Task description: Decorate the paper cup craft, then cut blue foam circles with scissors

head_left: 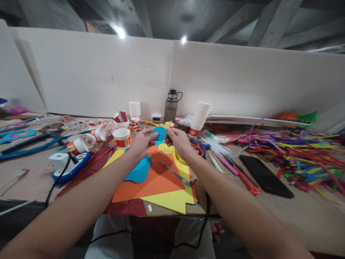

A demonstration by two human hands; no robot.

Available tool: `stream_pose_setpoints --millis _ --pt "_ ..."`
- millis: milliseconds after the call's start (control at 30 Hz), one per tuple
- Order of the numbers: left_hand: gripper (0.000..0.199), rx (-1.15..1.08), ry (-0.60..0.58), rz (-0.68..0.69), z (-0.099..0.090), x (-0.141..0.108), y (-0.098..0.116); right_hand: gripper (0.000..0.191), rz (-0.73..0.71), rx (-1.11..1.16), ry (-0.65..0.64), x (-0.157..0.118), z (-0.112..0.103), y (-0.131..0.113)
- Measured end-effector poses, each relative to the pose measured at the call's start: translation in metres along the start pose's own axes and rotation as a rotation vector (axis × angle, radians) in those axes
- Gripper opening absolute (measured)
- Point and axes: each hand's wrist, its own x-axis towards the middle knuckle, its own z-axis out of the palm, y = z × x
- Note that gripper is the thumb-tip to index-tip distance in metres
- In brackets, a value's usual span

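A round blue paper disc (159, 133) is held up between the hands, with a pointed yellow paper piece (167, 125) at its upper right. My left hand (142, 141) pinches the disc's left edge. Fingers of my right hand (177, 139) close on the yellow piece at the disc's right side. Below them lie orange sheets (159, 176), a cut blue sheet (139, 170), a yellow sheet (172, 201) and a yellow round piece (165, 148). A thin pointed tool (175, 173) rests on the orange paper.
Paper cups (121, 138) stand at the back left, near a bottle (171, 108) and a tall cup stack (199, 118). A blue-based device (71, 167) sits left. Right are red-handled scissors (249, 183), a black phone (265, 176) and colourful pipe cleaners (299, 151).
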Motion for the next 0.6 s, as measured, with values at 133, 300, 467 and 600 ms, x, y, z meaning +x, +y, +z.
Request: stream_pose_setpoints --millis 133,300,467,600 --pt "0.038 0.015 -0.022 0.015 0.0020 -0.0020 0.0015 0.027 -0.025 -0.101 0.044 -0.0011 0.0003 -0.0016" --pt "0.036 -0.042 -0.113 -0.035 0.0022 -0.0017 0.0045 0.022 0.011 0.025 0.079 0.0017 -0.0050 0.0020" --pt "0.036 0.012 -0.173 -0.005 0.0006 -0.0005 0.0052 0.026 0.041 0.123 0.026 0.0058 -0.0073 0.0076" --pt "0.035 0.061 -0.146 0.019 0.0017 -0.0020 0.0063 0.027 0.034 0.110 0.025 0.0057 -0.0058 0.0078"
